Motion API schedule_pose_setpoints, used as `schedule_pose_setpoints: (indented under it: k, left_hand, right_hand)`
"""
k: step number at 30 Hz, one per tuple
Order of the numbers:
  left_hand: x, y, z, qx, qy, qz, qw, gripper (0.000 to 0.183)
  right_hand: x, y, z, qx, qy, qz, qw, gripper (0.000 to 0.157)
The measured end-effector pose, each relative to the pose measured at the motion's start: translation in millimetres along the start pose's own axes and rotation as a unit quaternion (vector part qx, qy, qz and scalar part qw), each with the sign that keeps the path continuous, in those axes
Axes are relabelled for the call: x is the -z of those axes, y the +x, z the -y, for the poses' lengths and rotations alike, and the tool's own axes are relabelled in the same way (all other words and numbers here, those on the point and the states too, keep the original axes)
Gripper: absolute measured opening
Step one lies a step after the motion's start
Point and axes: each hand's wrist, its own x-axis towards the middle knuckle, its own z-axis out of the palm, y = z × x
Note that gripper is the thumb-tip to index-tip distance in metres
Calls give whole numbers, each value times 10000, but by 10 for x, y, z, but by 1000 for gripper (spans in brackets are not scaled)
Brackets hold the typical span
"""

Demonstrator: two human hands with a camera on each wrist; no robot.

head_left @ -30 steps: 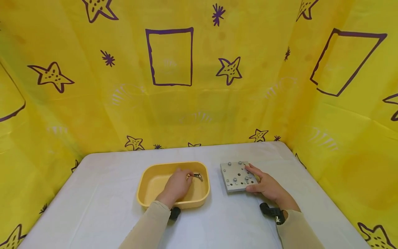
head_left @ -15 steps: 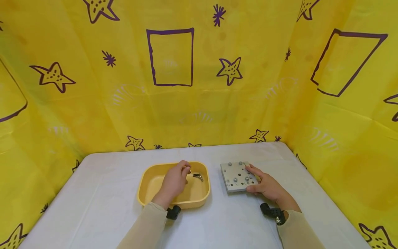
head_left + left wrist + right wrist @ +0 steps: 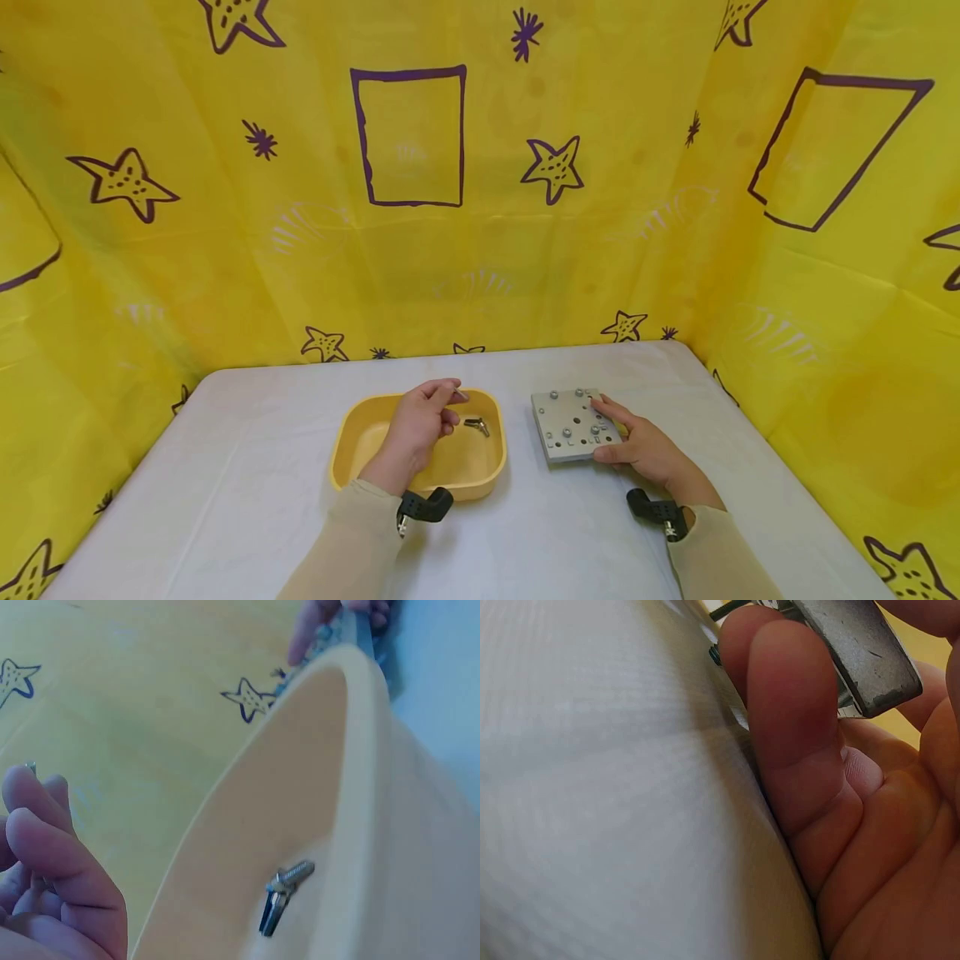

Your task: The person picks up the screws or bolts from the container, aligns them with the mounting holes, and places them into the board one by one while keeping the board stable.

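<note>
No word, label, brand or number can be read in any of the views. The yellow cloth [image 3: 487, 237] bears drawn figures in dark purple line: starfish [image 3: 553, 169] with dotted bodies, spiky bursts [image 3: 260, 140] and large four-sided outlines [image 3: 408, 76]. Among them sit fainter ribbed shapes [image 3: 487, 283] in pale ink. Two of the starfish also show in the left wrist view. On the upper face of the metal plate [image 3: 561, 419], small pale marks [image 3: 570, 442] stand beside some holes [image 3: 577, 421]; they may be characters or only fittings, too small to tell.
</note>
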Motion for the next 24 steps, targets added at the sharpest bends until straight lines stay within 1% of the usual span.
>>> schedule_pose_setpoints:
  k: [2,4,6,9,13,18,22,24]
  left_hand:
    - [-14,17,-1,116,-123,12,9999,26]
    - [-37,29,5,124,-149,52,9998,26]
    - [-70,36,9,53,-16,101,9999,27]
    - [-148,40,14,-170,275,231,9992,27]
    - [-323,23,30,-341,694,480,9959,23]
    - [-593,-18,76,-487,1406,801,9856,16]
    - [-759,-34,132,-802,1770,1101,9747,14]
    - [-820,-24,161,-1028,2005,1257,9661,15]
  right_hand:
    - [0,9,-10,-22,-21,-15,10000,97]
    - [2,16,-13,-30,-38,-22,10000,97]
    - [3,20,-20,-50,-35,-21,10000,97]
    - [5,21,-20,-71,-25,-17,10000,97]
    - [-3,8,-9,-46,22,-23,10000,97]
    - [-2,9,-11,-16,-2,-37,10000,96]
    - [4,16,-15,-21,-109,-39,9999,95]
    - [5,21,-8,-31,-133,-45,9999,95]
